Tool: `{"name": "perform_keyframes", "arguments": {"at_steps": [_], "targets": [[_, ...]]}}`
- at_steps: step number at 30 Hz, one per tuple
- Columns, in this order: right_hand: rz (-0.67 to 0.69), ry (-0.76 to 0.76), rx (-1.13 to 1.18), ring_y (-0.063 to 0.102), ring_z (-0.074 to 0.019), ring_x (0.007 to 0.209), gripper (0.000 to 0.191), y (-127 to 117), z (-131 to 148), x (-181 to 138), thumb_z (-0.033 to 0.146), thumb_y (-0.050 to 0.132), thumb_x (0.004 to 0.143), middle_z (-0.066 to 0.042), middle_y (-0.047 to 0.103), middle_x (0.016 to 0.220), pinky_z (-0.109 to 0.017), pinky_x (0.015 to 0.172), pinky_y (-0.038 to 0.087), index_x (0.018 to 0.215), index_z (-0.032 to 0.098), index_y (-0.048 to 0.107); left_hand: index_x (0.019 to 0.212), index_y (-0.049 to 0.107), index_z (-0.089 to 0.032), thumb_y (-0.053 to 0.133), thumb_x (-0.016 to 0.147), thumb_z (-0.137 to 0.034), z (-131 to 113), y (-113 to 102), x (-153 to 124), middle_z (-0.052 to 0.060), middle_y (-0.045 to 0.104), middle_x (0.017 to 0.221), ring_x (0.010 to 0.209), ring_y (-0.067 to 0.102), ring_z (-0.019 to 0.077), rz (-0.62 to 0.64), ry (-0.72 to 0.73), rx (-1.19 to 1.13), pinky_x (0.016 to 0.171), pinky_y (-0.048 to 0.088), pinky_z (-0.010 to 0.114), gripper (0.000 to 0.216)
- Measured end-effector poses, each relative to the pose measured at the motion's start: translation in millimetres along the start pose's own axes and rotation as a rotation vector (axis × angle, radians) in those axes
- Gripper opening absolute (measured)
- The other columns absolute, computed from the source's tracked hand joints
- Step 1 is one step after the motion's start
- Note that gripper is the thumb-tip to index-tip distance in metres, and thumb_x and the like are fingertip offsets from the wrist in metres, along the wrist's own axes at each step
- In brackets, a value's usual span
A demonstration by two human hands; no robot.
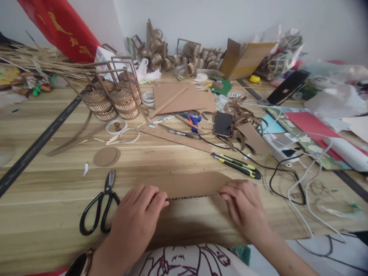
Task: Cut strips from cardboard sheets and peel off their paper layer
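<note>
A brown sheet of corrugated cardboard (191, 184) is held up in front of me, its fluted edge facing my body. My left hand (140, 211) pinches its near left corner, fingers closed. At the opposite end, my right hand (243, 205) grips the right corner between thumb and fingers. Black-handled scissors (107, 197) lie just left of my left hand, blades pointing away. Beyond my right hand rests a yellow and black utility knife (237, 165). Two cardboard discs (105, 156) overlap on the table, farther off to the left.
Small lidded wooden buckets (125, 100) with tall handles stand back left. A blue glue gun (193, 119), a black phone (223, 123) and a larger cardboard sheet (184, 97) occupy the middle. White cables (309, 184) loop along the right. An open carton (244, 57) stands at the back.
</note>
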State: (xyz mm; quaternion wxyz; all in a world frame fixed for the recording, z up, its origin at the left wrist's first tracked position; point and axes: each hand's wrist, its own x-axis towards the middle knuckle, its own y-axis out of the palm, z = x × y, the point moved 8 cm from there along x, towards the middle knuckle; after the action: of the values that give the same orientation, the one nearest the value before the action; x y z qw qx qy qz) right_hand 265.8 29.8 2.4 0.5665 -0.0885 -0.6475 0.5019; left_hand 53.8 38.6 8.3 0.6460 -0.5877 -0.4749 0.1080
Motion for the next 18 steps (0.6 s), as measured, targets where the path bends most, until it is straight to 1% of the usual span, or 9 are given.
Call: {"name": "perform_keyframes", "arguments": {"at_steps": [2, 5, 9, 14, 18], "targets": [[0.017, 0.017, 0.010, 0.056, -0.0183, 0.077, 0.013, -0.5, 1.3, -5.7, 0.013, 0.049, 0.098, -0.003, 0.062, 0.082, -0.034, 0.071, 0.041, 0.098, 0.023, 0.057, 0.090, 0.057, -0.019, 0.037, 0.105, -0.015, -0.6, 1.6, -3.5, 0.003, 0.059, 0.080, 0.074, 0.050, 0.0200, 0.035, -0.029, -0.040, 0.067, 0.033, 0.034, 0.025], [0.058, 0.044, 0.034, 0.054, -0.0183, 0.078, 0.013, 1.0, 1.9, -12.8, 0.012, 0.049, 0.097, -0.003, 0.063, 0.083, -0.034, 0.070, 0.040, 0.097, 0.022, 0.058, 0.088, 0.058, -0.019, 0.037, 0.105, -0.017, 0.5, 6.9, -7.8, 0.002, 0.058, 0.079, 0.073, 0.051, 0.0193, 0.119, -0.082, -0.145, 0.067, 0.035, 0.034, 0.028], [0.128, 0.062, 0.086, 0.053, -0.0180, 0.076, 0.012, 7.5, 3.3, -24.4, 0.013, 0.050, 0.098, -0.003, 0.063, 0.084, -0.033, 0.068, 0.040, 0.097, 0.022, 0.058, 0.085, 0.060, -0.019, 0.042, 0.104, -0.018, 2.1, 16.9, -16.4, 0.001, 0.060, 0.080, 0.073, 0.055, 0.0184, 0.231, -0.119, -0.266, 0.066, 0.039, 0.032, 0.026], [0.187, 0.079, 0.130, 0.053, -0.0178, 0.073, 0.014, 25.5, 6.2, -45.4, 0.015, 0.048, 0.099, -0.003, 0.063, 0.082, -0.032, 0.067, 0.041, 0.093, 0.021, 0.059, 0.082, 0.063, -0.018, 0.053, 0.098, -0.014, 7.7, 43.0, -35.4, 0.001, 0.063, 0.080, 0.074, 0.058, 0.0175, 0.335, -0.136, -0.302, 0.066, 0.043, 0.030, 0.019], [0.265, 0.090, 0.155, 0.055, -0.0183, 0.075, 0.017, 41.9, 6.7, -56.1, 0.017, 0.045, 0.100, -0.004, 0.063, 0.082, -0.032, 0.069, 0.042, 0.092, 0.020, 0.059, 0.082, 0.066, -0.018, 0.052, 0.099, -0.018, 12.6, 61.8, -47.0, 0.002, 0.065, 0.081, 0.077, 0.058, 0.0183, 0.362, -0.122, -0.275, 0.070, 0.046, 0.031, 0.022]]}}
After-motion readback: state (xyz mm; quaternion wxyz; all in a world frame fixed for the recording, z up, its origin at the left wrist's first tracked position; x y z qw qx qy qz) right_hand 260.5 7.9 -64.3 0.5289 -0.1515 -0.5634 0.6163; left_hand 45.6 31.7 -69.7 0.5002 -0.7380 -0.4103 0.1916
